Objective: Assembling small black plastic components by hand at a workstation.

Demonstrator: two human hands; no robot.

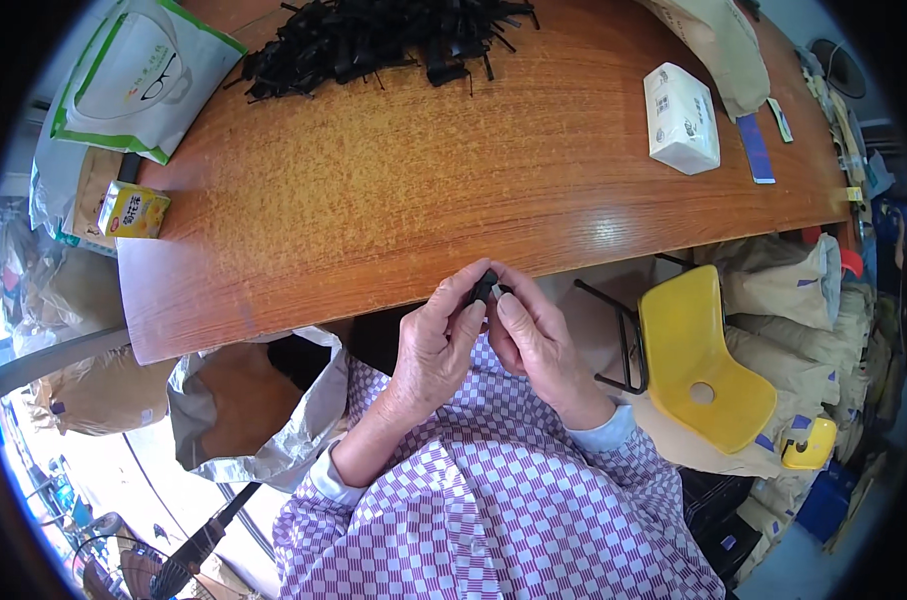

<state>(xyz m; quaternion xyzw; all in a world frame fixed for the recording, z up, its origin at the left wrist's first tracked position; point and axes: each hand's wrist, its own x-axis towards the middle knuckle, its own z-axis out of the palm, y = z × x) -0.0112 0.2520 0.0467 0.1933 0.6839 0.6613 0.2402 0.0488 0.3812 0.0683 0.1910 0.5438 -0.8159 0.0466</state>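
Observation:
At the table's near edge, my left hand point(438, 340) and my right hand point(535, 335) meet fingertip to fingertip. Between their thumbs and fingers they pinch a small black piece point(484, 287), mostly covered by the fingers, so its exact kind cannot be made out. Both hands are closed on it, held just above my lap. Across the table at the far side lies a heap of black strap-like pieces point(358, 45), tangled together.
The brown wooden table point(403, 200) carries a white-and-green bag point(123, 85), a yellow drink carton point(135, 210) and a white tissue pack point(679, 120). Below its edge stand an open paper sack point(198, 420) at left and a yellow chair point(693, 350) at right, near several filled sacks point(778, 285).

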